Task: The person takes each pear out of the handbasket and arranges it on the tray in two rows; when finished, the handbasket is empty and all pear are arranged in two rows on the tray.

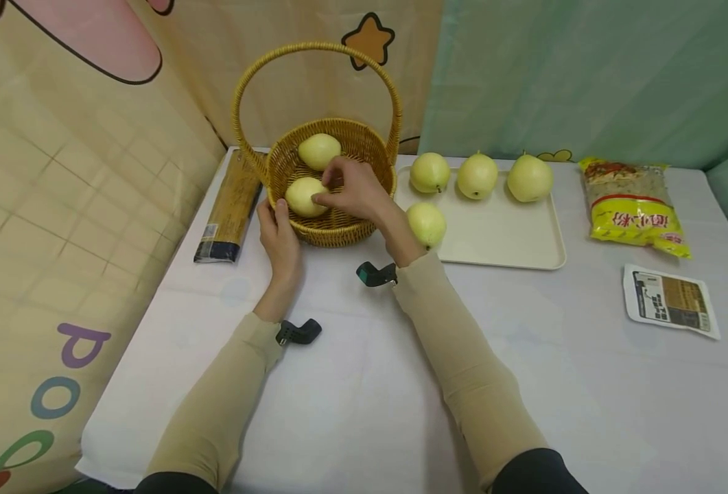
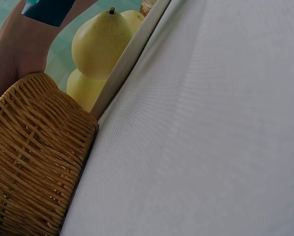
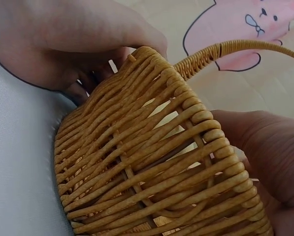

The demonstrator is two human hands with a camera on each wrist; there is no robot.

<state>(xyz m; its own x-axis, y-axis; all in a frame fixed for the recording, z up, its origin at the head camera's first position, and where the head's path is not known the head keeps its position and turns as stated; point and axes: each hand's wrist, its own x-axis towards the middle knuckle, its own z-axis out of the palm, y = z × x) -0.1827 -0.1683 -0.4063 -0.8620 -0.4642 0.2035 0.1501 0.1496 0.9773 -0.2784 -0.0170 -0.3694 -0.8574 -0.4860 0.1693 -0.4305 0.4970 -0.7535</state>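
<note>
Basket of two pears, its side in left hand's grip, nearer pear in right hand's pinch; tray of four.

from my end i see a round golden-brown wicker basket, upright, its tall handle arched overhead. inside, toward the near left, i make out a pale yellow-green pear; a similar second pear lies behind it.

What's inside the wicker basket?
Inside the wicker basket: a back pear and a front pear, touched by the right grip. The grip hides part of the interior; anything beneath can't be seen.
</note>
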